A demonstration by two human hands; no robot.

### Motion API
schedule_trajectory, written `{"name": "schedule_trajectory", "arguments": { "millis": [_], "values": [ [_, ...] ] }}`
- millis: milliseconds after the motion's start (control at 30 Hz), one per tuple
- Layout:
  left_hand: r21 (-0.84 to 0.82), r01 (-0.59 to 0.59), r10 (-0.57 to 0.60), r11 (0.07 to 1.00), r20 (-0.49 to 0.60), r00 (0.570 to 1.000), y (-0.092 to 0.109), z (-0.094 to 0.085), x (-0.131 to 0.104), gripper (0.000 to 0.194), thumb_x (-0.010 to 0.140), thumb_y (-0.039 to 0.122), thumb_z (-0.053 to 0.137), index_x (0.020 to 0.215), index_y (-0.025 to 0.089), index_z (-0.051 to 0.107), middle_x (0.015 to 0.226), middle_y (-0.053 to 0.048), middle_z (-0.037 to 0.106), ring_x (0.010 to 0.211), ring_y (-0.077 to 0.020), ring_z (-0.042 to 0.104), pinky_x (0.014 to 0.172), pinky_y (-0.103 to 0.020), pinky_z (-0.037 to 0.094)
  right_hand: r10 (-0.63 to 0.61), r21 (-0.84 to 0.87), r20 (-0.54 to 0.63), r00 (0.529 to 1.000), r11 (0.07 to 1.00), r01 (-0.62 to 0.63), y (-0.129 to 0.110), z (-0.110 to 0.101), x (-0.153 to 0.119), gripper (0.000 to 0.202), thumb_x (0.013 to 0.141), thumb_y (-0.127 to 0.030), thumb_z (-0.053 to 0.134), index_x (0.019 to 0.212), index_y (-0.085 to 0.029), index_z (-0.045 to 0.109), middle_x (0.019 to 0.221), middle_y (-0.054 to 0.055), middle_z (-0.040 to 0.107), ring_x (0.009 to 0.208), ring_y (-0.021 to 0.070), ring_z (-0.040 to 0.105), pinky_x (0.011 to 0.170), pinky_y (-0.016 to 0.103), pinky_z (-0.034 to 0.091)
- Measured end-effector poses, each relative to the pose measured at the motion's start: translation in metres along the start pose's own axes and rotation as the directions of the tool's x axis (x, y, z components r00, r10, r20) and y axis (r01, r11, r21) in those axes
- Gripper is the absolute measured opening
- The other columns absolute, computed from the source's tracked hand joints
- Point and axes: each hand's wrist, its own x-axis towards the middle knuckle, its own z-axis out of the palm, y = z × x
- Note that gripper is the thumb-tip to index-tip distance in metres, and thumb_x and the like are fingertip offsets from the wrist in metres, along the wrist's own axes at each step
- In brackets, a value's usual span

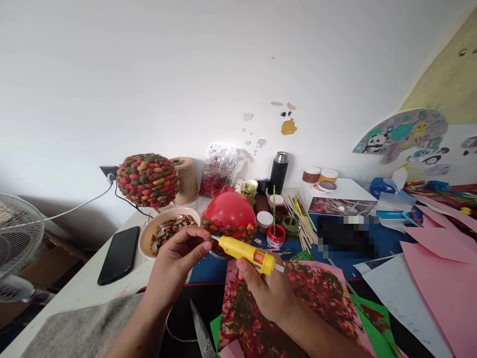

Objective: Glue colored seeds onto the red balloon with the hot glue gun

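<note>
A yellow hot glue gun [244,252] with a clear glue stick out of its back end is gripped by my right hand [270,288]. Its nozzle points left, at a small dark painted shell [210,240] pinched between the thumb and finger of my left hand [182,251]. Just behind my fingers, a red balloon [231,211] has painted shells stuck around its lower part. Its base is partly hidden by my hand and the glue gun. Left of it, a bowl [144,233] holds loose shells in red, green and brown.
A shell-covered ball [148,180] stands at the back left, beside a twine spool [185,180]. Open paint jars [276,236] with sticks are right of the balloon. Scissors [203,330] and a paint-smeared pink sheet [320,298] lie in front. A phone [119,254] lies left.
</note>
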Motion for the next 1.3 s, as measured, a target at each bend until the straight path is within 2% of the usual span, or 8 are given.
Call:
{"name": "schedule_trajectory", "arguments": {
  "millis": [400, 600, 767, 1300],
  "values": [
    [-0.012, 0.029, -0.028, 1.0, 0.031, 0.999, -0.005, -0.008, 0.004, 0.03, 0.075, 0.039, 0.102, 0.092, 0.021, 0.086, 0.092, -0.006, 0.081, 0.084, -0.02, 0.076, 0.074, -0.025, 0.064, 0.017, -0.014, 0.009, 1.0, 1.0, -0.017, 0.001, 0.001, 0.0, 0.066, 0.116, -0.066, 0.041, 0.072, -0.022, 0.062, 0.056, -0.002, 0.056, 0.047, 0.0141, 0.054, 0.049, 0.026, 0.041],
    [-0.021, 0.054, -0.053, 0.998, 0.033, 0.998, -0.003, -0.007, 0.003, 0.032, 0.073, 0.039, 0.103, 0.092, 0.02, 0.085, 0.089, -0.006, 0.082, 0.08, -0.0187, 0.074, 0.073, -0.025, 0.062, 0.026, -0.028, 0.011, 1.0, 0.999, -0.026, 0.002, 0.001, 0.0, 0.061, 0.116, -0.062, 0.044, 0.076, -0.022, 0.067, 0.06, 0.0, 0.062, 0.05, 0.0159, 0.058, 0.052, 0.027, 0.045],
    [-0.038, 0.044, -0.044, 0.998, -0.005, 0.999, -0.004, -0.006, 0.003, 0.033, 0.072, 0.04, 0.103, 0.091, 0.019, 0.085, 0.087, -0.006, 0.081, 0.079, -0.0188, 0.073, 0.07, -0.024, 0.061, 0.025, -0.047, 0.013, 1.0, 0.999, -0.024, 0.002, 0.002, -0.001, 0.062, 0.116, -0.063, 0.043, 0.077, -0.022, 0.068, 0.06, 0.0, 0.061, 0.052, 0.0162, 0.057, 0.053, 0.027, 0.045],
    [-0.039, 0.024, -0.023, 0.999, 0.012, 1.0, -0.006, -0.01, 0.005, 0.032, 0.073, 0.037, 0.103, 0.093, 0.019, 0.085, 0.09, -0.007, 0.081, 0.08, -0.0195, 0.074, 0.069, -0.025, 0.06, 0.037, -0.047, 0.019, 0.999, 0.998, -0.036, 0.002, 0.001, -0.001, 0.069, 0.115, -0.07, 0.039, 0.074, -0.022, 0.066, 0.058, 0.001, 0.062, 0.051, 0.0164, 0.059, 0.053, 0.027, 0.045]
  ]
}}
